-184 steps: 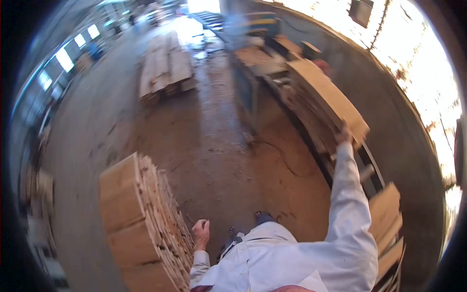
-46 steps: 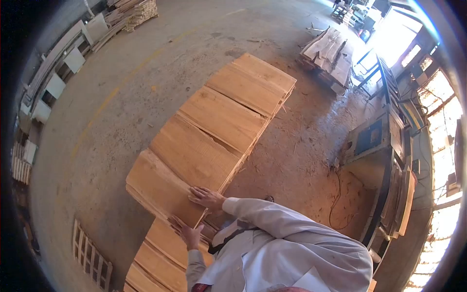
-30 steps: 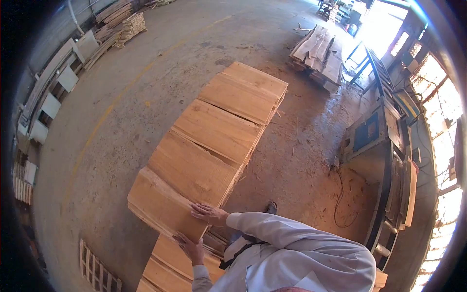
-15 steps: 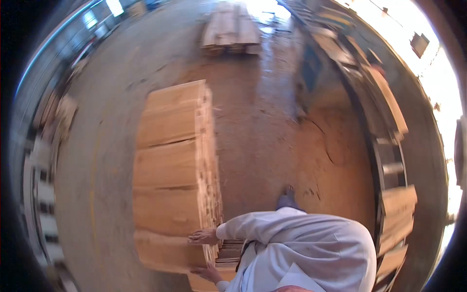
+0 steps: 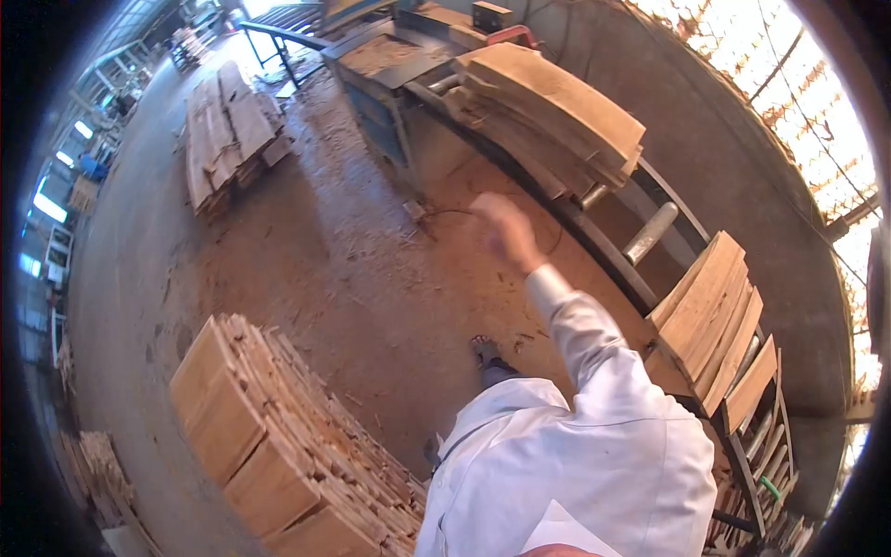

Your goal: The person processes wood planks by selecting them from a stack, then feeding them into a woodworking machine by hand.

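Observation:
My right hand (image 5: 509, 234) is stretched forward over the floor, in a white sleeve. It is smeared by motion, so its fingers cannot be made out, and no held thing shows. Nearest to it, on the right, is the roller conveyor (image 5: 652, 232), which carries stacked wooden boards (image 5: 566, 93) at its far part. More boards (image 5: 707, 316) lie on the conveyor's nearer part. My left hand is out of view. At lower left stands a tall stack of planks (image 5: 278, 455), apart from my right hand.
A low pile of boards (image 5: 227, 135) lies on the floor at far left. A blue machine table (image 5: 380, 70) with wood scraps stands ahead, beside the conveyor's far end. Wood chips and a dark cable (image 5: 450, 212) lie on the floor. A wall borders the right.
My view has swung right, towards the conveyor. Both hands were on the plank stack; my right hand is now off it and reaching forward, while my left hand has gone out of view.

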A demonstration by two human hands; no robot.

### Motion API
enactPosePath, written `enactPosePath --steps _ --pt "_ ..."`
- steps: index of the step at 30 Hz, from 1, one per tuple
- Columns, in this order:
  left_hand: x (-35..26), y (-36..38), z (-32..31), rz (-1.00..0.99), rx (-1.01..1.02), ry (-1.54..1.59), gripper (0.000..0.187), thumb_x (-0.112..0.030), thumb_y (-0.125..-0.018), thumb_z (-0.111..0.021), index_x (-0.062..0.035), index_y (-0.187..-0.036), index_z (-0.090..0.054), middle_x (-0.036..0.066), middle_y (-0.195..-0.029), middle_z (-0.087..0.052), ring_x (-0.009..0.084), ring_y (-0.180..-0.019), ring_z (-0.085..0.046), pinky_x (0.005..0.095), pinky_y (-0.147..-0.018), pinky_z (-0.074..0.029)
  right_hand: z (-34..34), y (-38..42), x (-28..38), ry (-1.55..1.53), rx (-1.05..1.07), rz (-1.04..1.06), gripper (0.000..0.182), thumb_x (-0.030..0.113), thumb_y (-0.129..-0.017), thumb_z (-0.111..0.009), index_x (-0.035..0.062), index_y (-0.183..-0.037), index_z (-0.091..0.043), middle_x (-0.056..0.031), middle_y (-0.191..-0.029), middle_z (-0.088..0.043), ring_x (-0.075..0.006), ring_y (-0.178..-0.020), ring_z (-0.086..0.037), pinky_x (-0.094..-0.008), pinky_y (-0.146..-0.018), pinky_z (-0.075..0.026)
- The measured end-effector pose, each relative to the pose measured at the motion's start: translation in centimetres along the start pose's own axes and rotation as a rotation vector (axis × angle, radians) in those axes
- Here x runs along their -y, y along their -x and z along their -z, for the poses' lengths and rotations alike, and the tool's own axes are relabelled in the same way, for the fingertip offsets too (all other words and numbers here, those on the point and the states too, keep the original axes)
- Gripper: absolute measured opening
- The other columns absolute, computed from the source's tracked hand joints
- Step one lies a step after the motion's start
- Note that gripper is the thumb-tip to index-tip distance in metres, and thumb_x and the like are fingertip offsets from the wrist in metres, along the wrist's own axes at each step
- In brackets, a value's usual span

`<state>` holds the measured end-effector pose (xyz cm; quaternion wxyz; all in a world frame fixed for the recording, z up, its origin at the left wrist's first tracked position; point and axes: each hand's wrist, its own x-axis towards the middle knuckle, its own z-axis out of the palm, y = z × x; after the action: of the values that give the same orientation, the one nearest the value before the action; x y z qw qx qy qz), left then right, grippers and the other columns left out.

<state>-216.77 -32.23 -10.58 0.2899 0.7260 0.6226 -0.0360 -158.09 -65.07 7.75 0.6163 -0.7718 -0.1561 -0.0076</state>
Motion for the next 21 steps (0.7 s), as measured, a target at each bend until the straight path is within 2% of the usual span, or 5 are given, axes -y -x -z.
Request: enactPosePath --steps 2,5,10,14,21 --pt "-4.3 -0.5 -1.5 0.023 0.112 0.079 0.057 -0.026 -0.092 -0.068 0.0041 -0.135 -0.047 0.025 -0.123 -0.054 0.0390 -0.115 -0.058 0.0471 -0.097 -0.050 12.4 -5.6 0.0 0.805 -0.637 0.339 0.021 0.016 -0.086 -0.074 0.0040 -0.103 -0.070 -0.0175 -0.096 -0.069 -0.0386 -0.087 -0.065 -0.0444 -0.082 -0.053" --pt "-9.6 -1.9 -2.7 0.180 0.331 0.381 0.050 -0.027 -0.094 -0.066 0.0051 -0.130 -0.054 0.023 -0.117 -0.062 0.0375 -0.110 -0.062 0.0461 -0.094 -0.051 28.6 -8.0 -4.1 1.390 -0.842 -0.177 0.047 0.039 -0.087 -0.074 -0.0030 -0.106 -0.068 -0.0233 -0.114 -0.069 -0.0413 -0.108 -0.063 -0.0475 -0.094 -0.050" --pt "-22.5 -6.9 -5.5 -0.549 0.100 -0.004 0.047 -0.028 -0.096 -0.065 0.0069 -0.127 -0.060 0.019 -0.108 -0.072 0.0311 -0.096 -0.069 0.0413 -0.088 -0.053 33.8 -8.4 -6.1 0.898 -0.909 -0.405 0.055 0.046 -0.086 -0.076 -0.0038 -0.107 -0.068 -0.0228 -0.098 -0.072 -0.0355 -0.086 -0.068 -0.0444 -0.076 -0.054" --pt "-41.7 -3.0 -6.8 -0.675 0.458 0.174 0.055 -0.027 -0.095 -0.069 0.0072 -0.136 -0.055 0.023 -0.125 -0.068 0.0293 -0.115 -0.068 0.0382 -0.097 -0.052 35.4 -7.5 -8.5 -0.104 -0.792 -0.420 0.037 0.038 -0.086 -0.080 0.0058 -0.100 -0.069 -0.0036 -0.085 -0.067 -0.0111 -0.062 -0.062 -0.0265 -0.049 -0.045" --pt "-62.0 8.8 -11.8 -0.863 1.125 0.505 0.058 -0.032 -0.098 -0.069 0.0070 -0.137 -0.054 0.017 -0.126 -0.068 0.0221 -0.116 -0.066 0.0333 -0.100 -0.051 19.5 -2.9 0.6 -0.759 -0.581 -0.375 0.017 0.023 -0.093 -0.073 0.0101 -0.102 -0.066 0.0028 -0.077 -0.061 -0.0080 -0.062 -0.057 -0.0220 -0.057 -0.047"
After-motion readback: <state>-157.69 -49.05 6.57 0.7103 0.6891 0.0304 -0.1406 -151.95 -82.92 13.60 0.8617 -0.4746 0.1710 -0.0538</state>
